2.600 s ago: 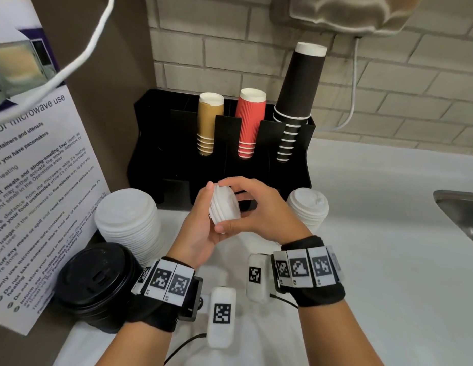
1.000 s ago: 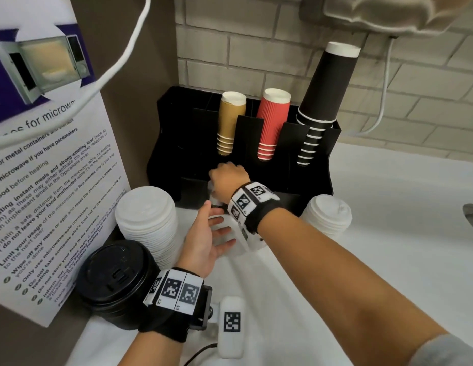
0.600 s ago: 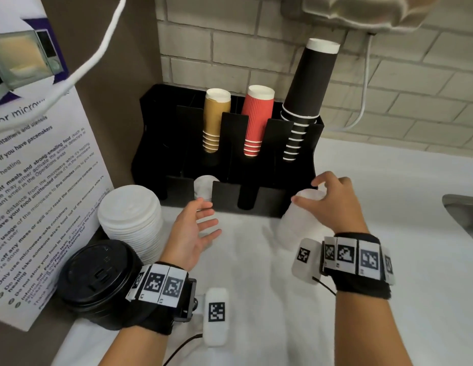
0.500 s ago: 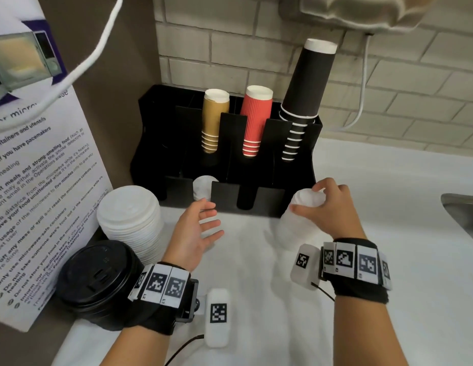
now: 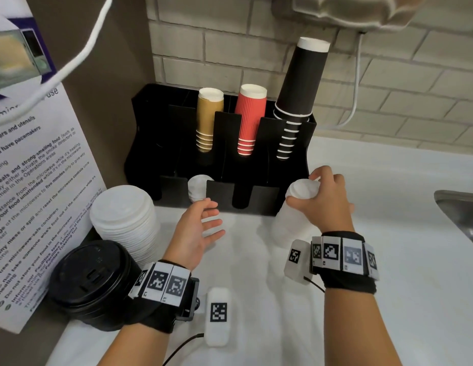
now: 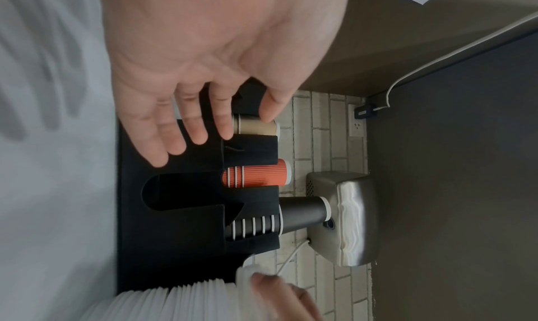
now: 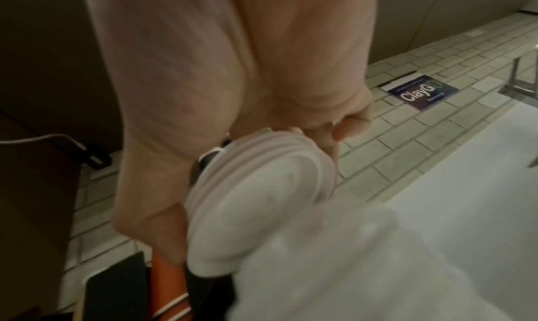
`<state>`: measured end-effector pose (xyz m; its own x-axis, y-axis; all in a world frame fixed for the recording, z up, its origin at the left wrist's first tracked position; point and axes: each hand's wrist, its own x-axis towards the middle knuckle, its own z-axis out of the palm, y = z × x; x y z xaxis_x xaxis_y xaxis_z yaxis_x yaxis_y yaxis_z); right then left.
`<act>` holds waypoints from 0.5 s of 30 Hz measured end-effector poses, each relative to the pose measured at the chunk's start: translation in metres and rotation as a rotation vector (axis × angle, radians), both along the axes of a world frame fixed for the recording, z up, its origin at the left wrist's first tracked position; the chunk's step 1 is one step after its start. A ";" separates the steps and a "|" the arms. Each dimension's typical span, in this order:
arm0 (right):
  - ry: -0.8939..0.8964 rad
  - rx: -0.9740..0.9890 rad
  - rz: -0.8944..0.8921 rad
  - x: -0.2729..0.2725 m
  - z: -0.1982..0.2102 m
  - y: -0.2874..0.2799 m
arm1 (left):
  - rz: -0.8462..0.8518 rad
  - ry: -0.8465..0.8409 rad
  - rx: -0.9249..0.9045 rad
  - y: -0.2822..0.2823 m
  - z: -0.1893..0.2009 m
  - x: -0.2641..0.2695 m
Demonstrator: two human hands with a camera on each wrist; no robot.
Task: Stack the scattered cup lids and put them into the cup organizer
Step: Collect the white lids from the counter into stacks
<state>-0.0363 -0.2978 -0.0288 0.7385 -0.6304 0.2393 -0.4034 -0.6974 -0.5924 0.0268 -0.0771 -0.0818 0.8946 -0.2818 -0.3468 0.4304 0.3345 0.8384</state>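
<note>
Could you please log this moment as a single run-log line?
right hand: grips white lid stack on counter | left hand: open, empty | small lid stack: in organizer front slot

The head camera looked forward and down over the white bench (image 5: 388, 286) toward the black cup organizer (image 5: 219, 180) at its back edge against the brick wall. The left wrist camera, rolled sideways, faced the same organizer (image 6: 174, 222) from close by. The right wrist camera sat nearest of all, its frame mostly filled by a stack of white lids (image 7: 256, 199); the head view showed this stack (image 5: 296, 207) too.
</note>
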 end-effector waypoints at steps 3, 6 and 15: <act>-0.108 0.071 0.109 0.001 0.012 0.013 | -0.028 -0.041 0.006 -0.003 0.005 -0.002; -0.263 0.276 0.371 0.005 0.020 0.047 | -0.133 -0.123 -0.032 -0.010 0.013 -0.007; 0.017 0.506 0.766 0.015 0.004 0.083 | -0.169 -0.199 -0.273 -0.007 0.024 -0.009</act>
